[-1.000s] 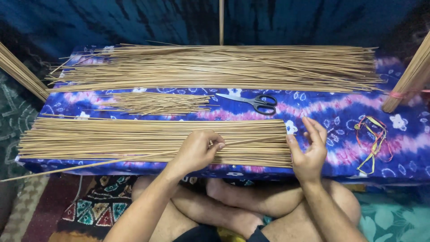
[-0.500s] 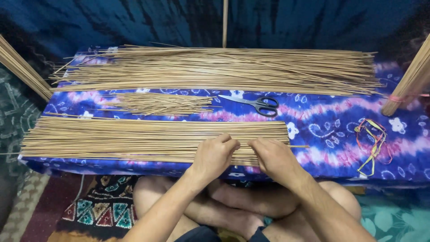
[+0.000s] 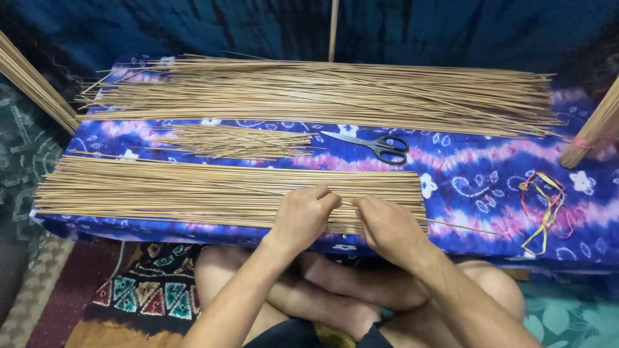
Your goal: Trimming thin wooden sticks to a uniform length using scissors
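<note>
Both hands pinch at the near row of sticks: our left hand [image 3: 302, 216] has thumb and fingertips drawn together on a few thin sticks at the row's near edge, and our right hand [image 3: 387, 225] is curled shut just beside it, knuckles almost touching the left, gripping the same spot. How many sticks sit inside each pinch we cannot tell; the fingers hide them.

The near row of sticks [image 3: 193, 190] lies flat across the front of the cushion, ends fairly even on the right, running left to the cushion's edge. One loose stick [image 3: 461, 227] pokes out to the right past the row's end, from under the right hand.

Behind it, a small short bundle [image 3: 235, 142] lies near the middle, well apart from the hands. A much larger, looser pile [image 3: 335, 93] fills the far side, ends ragged.

Black-handled scissors [image 3: 377, 145] rest closed between the far pile and the near row, untouched. Coloured rubber bands [image 3: 545, 206] lie in a tangle at right, none round the near row.

The tie-dyed blue cushion [image 3: 490, 167] carries all of it. Tied bundles lean in at the left edge [image 3: 32, 84] and right edge [image 3: 593, 132].

Judgement: the near row looks sorted and levelled but not bound; the far pile looks unsorted, so most work seems left.
</note>
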